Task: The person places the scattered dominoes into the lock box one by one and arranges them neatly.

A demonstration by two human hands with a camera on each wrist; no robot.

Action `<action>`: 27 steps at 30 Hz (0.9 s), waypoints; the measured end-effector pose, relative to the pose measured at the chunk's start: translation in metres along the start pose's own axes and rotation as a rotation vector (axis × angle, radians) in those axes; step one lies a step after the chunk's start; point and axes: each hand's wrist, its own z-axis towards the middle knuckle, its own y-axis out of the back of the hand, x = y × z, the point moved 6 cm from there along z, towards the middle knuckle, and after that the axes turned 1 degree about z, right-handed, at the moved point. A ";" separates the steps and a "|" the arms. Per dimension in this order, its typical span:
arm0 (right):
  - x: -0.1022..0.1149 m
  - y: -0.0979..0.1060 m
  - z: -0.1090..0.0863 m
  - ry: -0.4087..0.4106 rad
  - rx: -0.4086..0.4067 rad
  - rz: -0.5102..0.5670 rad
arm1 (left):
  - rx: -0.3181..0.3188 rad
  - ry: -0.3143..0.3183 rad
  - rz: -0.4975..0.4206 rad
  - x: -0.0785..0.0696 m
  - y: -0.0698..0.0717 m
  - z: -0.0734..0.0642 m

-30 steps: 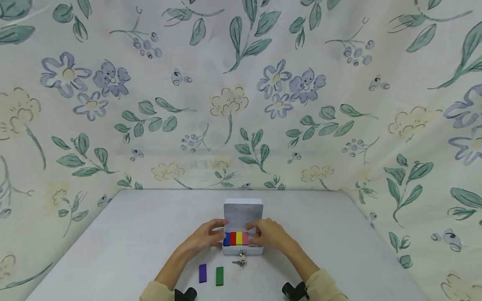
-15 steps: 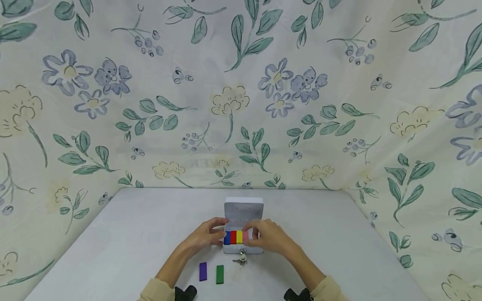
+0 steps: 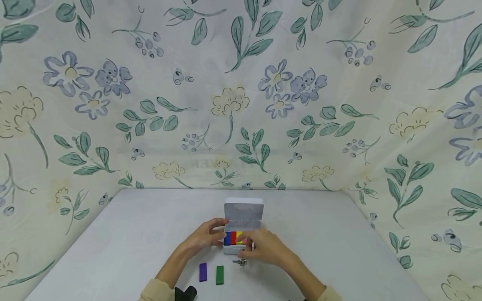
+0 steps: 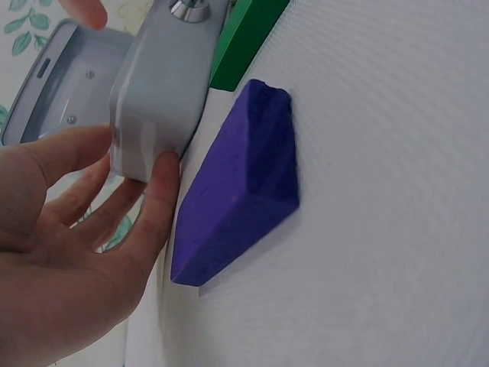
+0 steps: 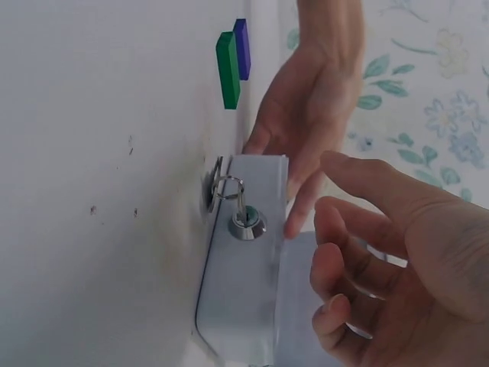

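Observation:
A small white metal lockbox (image 3: 229, 250) stands with its lid (image 3: 243, 212) raised. Inside lie a blue bar (image 3: 227, 238), a red bar (image 3: 233, 238), a yellow bar (image 3: 239, 235) and a pink one partly hidden by fingers. My left hand (image 4: 84, 252) holds the box's left end between thumb and fingers. Over the box's front right part hovers my right hand (image 3: 265, 246), its fingers loosely curled; in the right wrist view nothing shows between them. Keys (image 5: 231, 189) hang from the lock (image 5: 247, 224) on the box's front.
On the white table (image 3: 162, 217), a purple bar (image 3: 203, 272) and a green bar (image 3: 220, 275) lie in front of the box, to the left. They look like modelling clay. A flower-patterned cloth (image 3: 196, 83) hangs behind and at the sides.
My right hand has moved from the right side of the box interior forward and left, over the front edge near the lock. The left hand has stayed on the box.

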 end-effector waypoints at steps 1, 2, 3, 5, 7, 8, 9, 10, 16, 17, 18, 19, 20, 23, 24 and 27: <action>0.001 -0.001 -0.001 -0.007 0.004 0.003 | 0.000 0.001 0.000 0.000 0.000 0.000; 0.002 -0.001 -0.001 -0.012 0.007 0.004 | 0.000 0.002 -0.002 0.000 0.000 0.000; 0.003 -0.002 -0.002 -0.009 0.007 -0.004 | -0.001 0.002 -0.001 0.000 0.000 0.000; 0.004 -0.004 -0.003 -0.012 0.017 -0.014 | -0.003 0.006 0.002 0.000 0.000 0.000; 0.006 -0.006 -0.004 -0.012 0.031 -0.014 | -0.006 0.011 0.007 0.000 0.000 0.000; 0.006 -0.008 -0.004 -0.014 0.040 -0.010 | -0.007 0.014 0.009 0.001 0.000 0.000; 0.007 -0.009 -0.004 -0.016 0.047 -0.004 | -0.007 0.016 0.010 0.000 0.000 0.000; 0.007 -0.010 -0.005 -0.024 0.055 0.007 | -0.008 0.017 0.009 0.000 0.000 0.000; 0.012 -0.018 -0.006 -0.017 0.077 0.015 | -0.013 0.018 -0.003 -0.001 0.001 0.000; 0.013 -0.019 -0.007 -0.013 0.083 0.011 | -0.013 0.017 -0.004 -0.001 0.001 -0.001; 0.014 -0.021 -0.007 -0.011 0.088 0.004 | -0.013 0.016 -0.003 -0.001 0.001 -0.001; 0.015 -0.022 -0.007 -0.010 0.094 0.002 | -0.014 0.015 -0.002 -0.001 0.001 -0.001; 0.015 -0.024 -0.007 -0.010 0.099 -0.005 | -0.013 0.014 -0.001 -0.001 0.001 -0.001; 0.017 -0.028 -0.006 -0.020 0.111 -0.003 | -0.016 0.013 0.002 0.000 0.001 -0.001; 0.017 -0.029 -0.006 -0.029 0.115 0.001 | -0.017 0.013 0.001 0.000 0.000 -0.001; 0.019 -0.034 -0.005 -0.044 0.131 0.013 | -0.014 0.012 -0.006 0.000 0.000 0.000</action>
